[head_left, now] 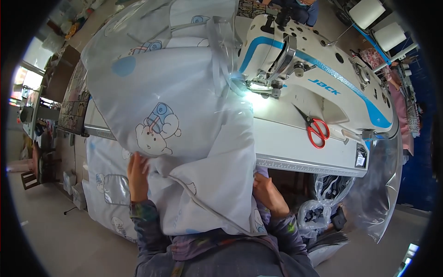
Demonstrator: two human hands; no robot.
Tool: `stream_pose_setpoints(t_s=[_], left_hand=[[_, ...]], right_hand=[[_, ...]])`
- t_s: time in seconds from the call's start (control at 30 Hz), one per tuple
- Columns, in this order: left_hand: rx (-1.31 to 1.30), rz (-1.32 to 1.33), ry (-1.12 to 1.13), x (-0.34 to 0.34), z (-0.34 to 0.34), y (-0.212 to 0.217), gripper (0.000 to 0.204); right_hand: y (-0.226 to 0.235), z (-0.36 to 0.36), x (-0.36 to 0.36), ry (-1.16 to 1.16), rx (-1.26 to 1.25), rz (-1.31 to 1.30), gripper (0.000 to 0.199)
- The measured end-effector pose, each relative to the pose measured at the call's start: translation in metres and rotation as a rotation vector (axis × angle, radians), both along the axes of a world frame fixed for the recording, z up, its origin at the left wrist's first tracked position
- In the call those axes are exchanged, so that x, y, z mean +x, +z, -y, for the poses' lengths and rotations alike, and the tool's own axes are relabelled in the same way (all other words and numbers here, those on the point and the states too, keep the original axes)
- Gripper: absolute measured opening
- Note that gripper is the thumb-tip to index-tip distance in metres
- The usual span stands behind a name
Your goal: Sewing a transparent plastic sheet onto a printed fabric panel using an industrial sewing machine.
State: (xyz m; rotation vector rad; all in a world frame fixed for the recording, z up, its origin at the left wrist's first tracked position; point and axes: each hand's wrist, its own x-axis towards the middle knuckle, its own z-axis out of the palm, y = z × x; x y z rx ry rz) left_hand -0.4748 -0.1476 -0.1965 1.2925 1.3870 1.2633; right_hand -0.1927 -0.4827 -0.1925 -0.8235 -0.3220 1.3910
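Here, we look down on a white sewing table (295, 152) edged at the front by a ruler strip (304, 167), with a white-and-blue industrial sewing machine (318, 76) on it, its lamp glowing by the needle area. Red-handled thread snips (317, 133) lie before the machine's arm, and white thread cones (367, 13) stand at upper right. Below the table we see a clear plastic bag (318, 214) of dark pieces; past the machine, part of another person (302, 10); around us, a grey floor (60, 226).

The left hand (138, 179) points upward at the cloth's left side, its fingers close together and blurred at the tips; we cannot tell whether they pinch it. The right hand (271, 196) bends in beside the cloth's right edge, just under the table front, its fingers partly hidden, so we cannot tell its grip.

The pale printed fabric (184, 111) spreads over the table left of the needle area and drapes into the lap, creased, with cartoon bears, blue spots and grey piping.
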Motion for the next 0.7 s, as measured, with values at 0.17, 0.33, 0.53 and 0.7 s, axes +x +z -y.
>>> stream_pose_setpoints(t_s=[0.17,0.33,0.53,0.7], left_hand=[[-0.157,-0.003,-0.309,0.030,-0.048,0.074,0.023],[0.378,-0.639,-0.180,-0.005,-0.098,0.039,0.023],[0.025,-0.260,-0.399,0.025,-0.024,0.055,0.034],[0.602,-1.191,-0.266,0.074,-0.172,0.089,0.045]], right_hand=[[0.081,-0.026,0.007,-0.019,-0.334,0.299,0.056],[0.167,-0.015,0.107,0.093,-0.737,1.413,0.044],[0.123,-0.003,0.138,0.069,-0.584,1.907,0.041],[0.138,-0.024,0.081,0.050,-0.335,2.045,0.025]])
